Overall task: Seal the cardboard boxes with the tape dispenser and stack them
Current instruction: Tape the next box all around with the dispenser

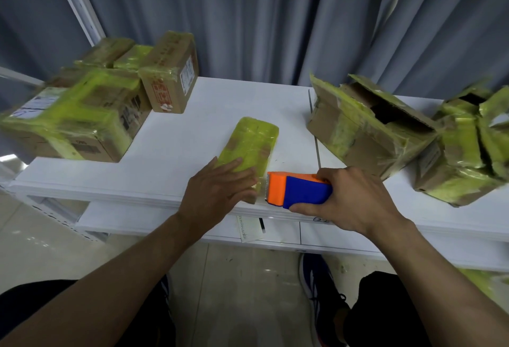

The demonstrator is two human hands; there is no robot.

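Flat cardboard box (252,142), wrapped almost wholly in yellow-green tape, lies on the white table (192,131), its long side running away from the person and its near end at the table's front edge.

Left hand (217,195): fingers straight, palm down, pressing flat on the near end of the flat box.

Right hand (355,200): fingers and thumb curled round the blue body of the tape dispenser (298,191). The dispenser's orange head and toothed blade sit against the near right corner of the flat box, just beside the left fingertips.

Left of the flat box, well apart: a cluster of taped boxes (82,115), closed, some stacked. One brown carton (170,76) with red print stands at the cluster's right edge.

Right of the flat box: an open carton (366,131), flaps raised and torn. Beyond it, a second crumpled carton (468,151), also open.

Behind the flat box: a grey curtain (248,16).

Below the flat box, under the table edge: a dark shoe (322,286) on a pale floor.
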